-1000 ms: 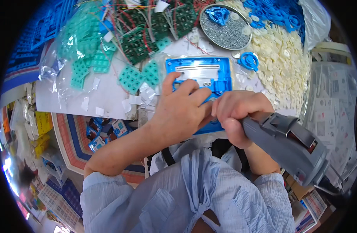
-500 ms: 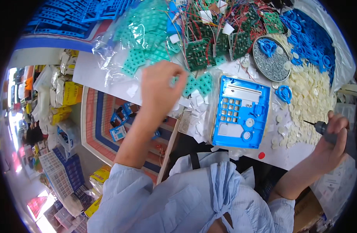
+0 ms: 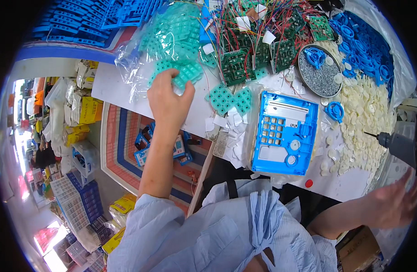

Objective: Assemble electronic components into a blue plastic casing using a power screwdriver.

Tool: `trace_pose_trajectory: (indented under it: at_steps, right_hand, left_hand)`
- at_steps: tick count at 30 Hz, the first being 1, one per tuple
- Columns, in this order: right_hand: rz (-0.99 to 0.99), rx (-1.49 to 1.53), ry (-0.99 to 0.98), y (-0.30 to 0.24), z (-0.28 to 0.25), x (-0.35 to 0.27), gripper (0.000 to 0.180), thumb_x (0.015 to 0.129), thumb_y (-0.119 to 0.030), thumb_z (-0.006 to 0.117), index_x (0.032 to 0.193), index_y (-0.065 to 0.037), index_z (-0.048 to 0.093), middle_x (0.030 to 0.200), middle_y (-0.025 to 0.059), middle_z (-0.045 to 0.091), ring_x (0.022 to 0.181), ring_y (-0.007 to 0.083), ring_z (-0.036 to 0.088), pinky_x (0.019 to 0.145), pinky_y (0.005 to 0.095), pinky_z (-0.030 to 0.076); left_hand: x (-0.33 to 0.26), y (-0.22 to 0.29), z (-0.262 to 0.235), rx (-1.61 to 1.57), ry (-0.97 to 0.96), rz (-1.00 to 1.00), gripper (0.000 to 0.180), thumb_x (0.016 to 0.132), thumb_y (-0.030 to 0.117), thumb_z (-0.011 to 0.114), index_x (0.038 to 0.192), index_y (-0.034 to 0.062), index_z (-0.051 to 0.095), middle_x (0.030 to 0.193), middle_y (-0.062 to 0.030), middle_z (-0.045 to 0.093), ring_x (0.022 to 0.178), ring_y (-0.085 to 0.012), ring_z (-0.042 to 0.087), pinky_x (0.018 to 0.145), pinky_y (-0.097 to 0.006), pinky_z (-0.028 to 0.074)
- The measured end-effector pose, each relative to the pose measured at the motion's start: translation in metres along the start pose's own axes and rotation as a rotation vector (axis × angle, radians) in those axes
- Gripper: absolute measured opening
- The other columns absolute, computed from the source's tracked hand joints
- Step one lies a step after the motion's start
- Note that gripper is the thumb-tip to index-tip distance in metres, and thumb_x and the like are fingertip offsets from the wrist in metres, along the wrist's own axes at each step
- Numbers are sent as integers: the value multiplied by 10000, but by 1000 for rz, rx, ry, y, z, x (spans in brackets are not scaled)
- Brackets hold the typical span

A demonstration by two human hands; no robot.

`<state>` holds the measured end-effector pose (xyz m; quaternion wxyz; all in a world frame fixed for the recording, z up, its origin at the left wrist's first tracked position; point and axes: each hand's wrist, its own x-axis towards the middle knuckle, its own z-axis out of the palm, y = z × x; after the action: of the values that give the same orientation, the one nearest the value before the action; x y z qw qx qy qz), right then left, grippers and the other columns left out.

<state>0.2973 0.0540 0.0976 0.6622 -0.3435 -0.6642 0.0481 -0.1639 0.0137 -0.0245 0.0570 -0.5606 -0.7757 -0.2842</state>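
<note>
My left hand (image 3: 167, 100) is at the pile of green rubber keypads (image 3: 190, 75), thumb and fingers apart, with nothing seen between them. Two loose keypads (image 3: 222, 99) lie to its right. My right hand (image 3: 392, 201), smeared by motion, is at the right edge with its fingers stretched out, below and apart from a dark electric screwdriver (image 3: 398, 146). The screwdriver's thin bit points left over the cream discs. Between my hands lies an open blue plastic housing (image 3: 287, 131) with a grid of square key holes, a white disc and a blue ring in it.
Green circuit boards (image 3: 238, 65) with tangled wires stand at the back. A round dish of small screws (image 3: 319, 79) sits beside cream discs (image 3: 364, 122) and blue ring parts (image 3: 362, 45). White paper pieces (image 3: 235, 140) lie left of the housing. A striped-lined bin (image 3: 122, 149) holds blue units.
My left hand has gone slightly left and opened from a pinch beside the keypads. My right hand has let go of the screwdriver and moved down toward me.
</note>
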Motion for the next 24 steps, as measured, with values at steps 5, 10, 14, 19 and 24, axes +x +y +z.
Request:
trace_pose_trajectory:
  at_steps: [5, 10, 14, 19, 24]
  right_hand:
    - [-177, -93, -41, -21, 22, -9, 475, 1001, -147, 566, 1422, 51, 471, 1386, 290, 534, 1289, 430, 529, 1056, 592, 482]
    - [-96, 104, -308, -27, 54, -24, 267, 942, -25, 543, 1164, 108, 609, 1077, 268, 646, 1066, 373, 623, 855, 493, 536]
    - [193, 182, -891, -37, 151, -38, 307, 838, 68, 693, 1133, -17, 688, 1042, 129, 700, 818, 232, 663, 717, 348, 554]
    - [-222, 98, -1200, -16, 279, -75, 276, 824, -33, 704, 1093, -83, 738, 999, 121, 726, 913, 320, 710, 748, 423, 588]
    - [-92, 244, -1089, -6, 305, -67, 201, 857, -28, 676, 1045, -57, 739, 994, 119, 742, 928, 330, 722, 786, 412, 590]
  left_hand:
    - [-2, -11, -13, -98, 30, 19, 232, 811, 136, 760, 1005, 22, 700, 1052, -121, 713, 820, -276, 677, 716, -376, 534]
    - [-7, -18, -20, -257, -1, 72, 165, 899, 60, 709, 1055, 5, 722, 1078, -138, 744, 915, -267, 727, 769, -327, 575]
    - [-29, -16, -16, -411, -21, 44, 138, 927, 32, 689, 1061, 13, 718, 1107, -139, 745, 960, -266, 732, 774, -312, 590]
    - [-37, 4, -5, -448, -10, 152, 162, 899, -1, 714, 1060, 20, 711, 1106, -134, 747, 980, -262, 731, 789, -312, 598]
    - [-43, -7, 2, -418, 6, 148, 321, 875, -94, 686, 1182, -3, 669, 1195, -168, 694, 1024, -235, 722, 875, -319, 606]
